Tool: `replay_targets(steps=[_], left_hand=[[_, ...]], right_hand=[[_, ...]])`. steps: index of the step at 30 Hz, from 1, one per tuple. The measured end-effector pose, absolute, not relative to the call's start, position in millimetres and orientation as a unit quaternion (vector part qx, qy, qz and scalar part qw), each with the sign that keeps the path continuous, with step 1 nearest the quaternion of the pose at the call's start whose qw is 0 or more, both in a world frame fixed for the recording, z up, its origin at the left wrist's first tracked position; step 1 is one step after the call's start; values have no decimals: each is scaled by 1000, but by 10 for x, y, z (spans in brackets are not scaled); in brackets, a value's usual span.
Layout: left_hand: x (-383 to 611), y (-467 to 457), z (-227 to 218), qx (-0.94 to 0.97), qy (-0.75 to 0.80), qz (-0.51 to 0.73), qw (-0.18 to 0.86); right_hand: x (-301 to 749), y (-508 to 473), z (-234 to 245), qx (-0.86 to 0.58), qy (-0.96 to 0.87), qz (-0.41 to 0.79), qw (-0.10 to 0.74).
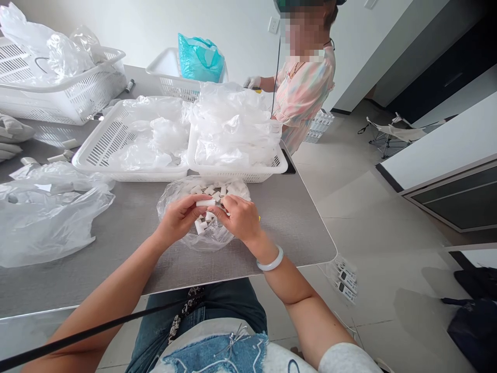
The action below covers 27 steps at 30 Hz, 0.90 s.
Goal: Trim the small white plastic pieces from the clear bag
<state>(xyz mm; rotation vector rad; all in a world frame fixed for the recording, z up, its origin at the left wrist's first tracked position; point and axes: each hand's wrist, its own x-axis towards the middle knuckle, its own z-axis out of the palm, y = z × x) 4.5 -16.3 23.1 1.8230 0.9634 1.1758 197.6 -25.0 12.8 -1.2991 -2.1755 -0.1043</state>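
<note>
Between my hands is a short white plastic pipe fitting (205, 203), held level above a see-through plastic bag (182, 192). My left hand (179, 216) is closed on its left end, with thumb and fingers pinching it. At the other end, my right hand (239, 215) has its fingers curled and its thumb against the fitting; its fingertips are partly hidden. Several similar white fittings (201, 226), some T-shaped, lie in the spread bag beneath both hands.
Two white baskets (132, 173) (236, 173) of plastic bags stand behind my hands. More bags (50, 217) lie at left, near a larger basket (77, 106). A blue bag (200, 59) sits in a back basket. A co-worker (306, 98) stands beyond the table's right edge (316, 210).
</note>
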Motion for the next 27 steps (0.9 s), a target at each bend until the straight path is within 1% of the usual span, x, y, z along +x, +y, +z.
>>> replay_targets(steps=[4,8,13,21,24,27], left_hand=[[30,-153,213,733,357,448,366],[24,-155,194,731,352,442,383],[20,-157,200,705,354,449,419],[20,-116,187,684,316,488,441],[32,-123,174,686,311,490,439],[33,-129,175,698,309,490,421]], right_hand=[[1972,-235,117,-476,-825,-59,299],[1971,-234,99,-468,-828,-64,303],[1969,-227,87,-473,-822,-35,313],[1976,-242,120,-493,-806,63,321],[1980,-236,120,-492,-811,70,307],[1971,-231,103,-486,-820,47,298]])
